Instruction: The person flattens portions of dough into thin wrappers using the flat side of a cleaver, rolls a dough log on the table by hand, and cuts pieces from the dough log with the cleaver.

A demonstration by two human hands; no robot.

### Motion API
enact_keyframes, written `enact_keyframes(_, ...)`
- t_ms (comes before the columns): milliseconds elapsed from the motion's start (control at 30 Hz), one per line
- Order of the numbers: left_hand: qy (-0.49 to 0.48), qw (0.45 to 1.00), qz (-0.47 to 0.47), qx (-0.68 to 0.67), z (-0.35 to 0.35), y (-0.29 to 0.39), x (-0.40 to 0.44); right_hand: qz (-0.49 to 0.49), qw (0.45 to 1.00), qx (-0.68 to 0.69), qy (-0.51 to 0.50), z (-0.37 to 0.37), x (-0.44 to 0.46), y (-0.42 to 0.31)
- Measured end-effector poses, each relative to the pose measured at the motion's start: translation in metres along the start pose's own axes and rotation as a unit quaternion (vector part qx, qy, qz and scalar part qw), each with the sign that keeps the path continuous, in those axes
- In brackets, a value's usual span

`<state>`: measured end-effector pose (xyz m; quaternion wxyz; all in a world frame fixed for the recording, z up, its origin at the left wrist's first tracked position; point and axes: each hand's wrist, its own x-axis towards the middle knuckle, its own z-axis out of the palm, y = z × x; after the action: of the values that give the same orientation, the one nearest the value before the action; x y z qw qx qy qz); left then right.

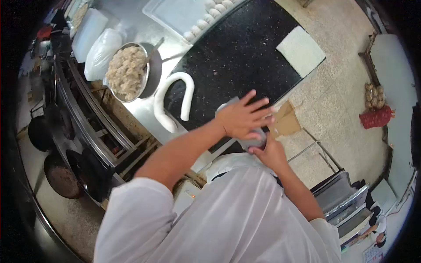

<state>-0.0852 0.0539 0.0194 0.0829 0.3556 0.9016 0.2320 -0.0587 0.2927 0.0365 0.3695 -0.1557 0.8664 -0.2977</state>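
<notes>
Grey flat tool [257, 141], partly hidden, between both hands. Black worktop [237, 52]: ahead of left hand [243, 119]. Metal bowl [146, 84] of pale mixture [127, 72]: well left of it. White dough rope [187, 94]: left, nearer. Left hand wide, fingers spread, over tool. Right hand [271, 152] narrow, thumb and fingers holding tool's near end.
</notes>
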Motion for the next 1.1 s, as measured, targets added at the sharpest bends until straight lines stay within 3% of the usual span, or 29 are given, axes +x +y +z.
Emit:
enact_keyframes(100, -0.022, 0.995, -0.029, 0.094, -0.018, -0.018, 0.022, 0.069, 0.996, -0.018, -0.058, -0.054, 0.035, -0.035)
enact_keyframes(167, 0.05, 0.989, -0.063, 0.122, -0.026, -0.042, 0.027, 0.029, 0.998, -0.035, -0.051, -0.066, 0.072, -0.028)
enact_keyframes(300, 0.067, 0.991, -0.043, 0.104, -0.036, -0.059, 0.026, -0.005, 0.999, -0.047, -0.014, -0.06, 0.06, -0.045)
enact_keyframes(433, 0.063, 0.996, -0.043, 0.041, 0.002, 0.0, -0.014, -0.074, 0.995, 0.022, -0.07, -0.005, 0.014, 0.012)
enact_keyframes(567, 0.031, 0.997, -0.03, 0.065, -0.006, -0.003, 0.019, 0.004, 0.998, 0.063, -0.012, -0.036, 0.02, -0.004)
enact_keyframes(633, 0.065, 0.991, -0.08, 0.089, -0.02, -0.022, 0.034, 0.01, 0.997, -0.035, -0.066, -0.069, 0.044, -0.02)
enact_keyframes(733, 0.09, 0.984, -0.092, 0.122, -0.031, -0.051, 0.042, -0.012, 0.995, -0.073, -0.064, -0.092, 0.075, -0.035)
enact_keyframes(833, 0.092, 0.985, -0.099, 0.106, -0.032, -0.053, 0.036, -0.057, 0.997, 0.022, -0.045, -0.065, 0.065, -0.022)
enact_keyframes(900, 0.054, 0.992, -0.087, 0.075, -0.011, -0.025, 0.012, -0.064, 0.995, 0.033, -0.075, -0.034, 0.033, 0.005)
enact_keyframes(967, 0.055, 0.995, -0.074, 0.045, 0.006, 0.012, -0.003, -0.127, 0.99, 0.042, -0.037, -0.011, 0.014, 0.028)
enact_keyframes(1100, 0.042, 0.992, -0.075, 0.088, -0.006, -0.005, 0.035, 0.004, 0.996, 0.086, -0.017, -0.038, 0.013, 0.016)
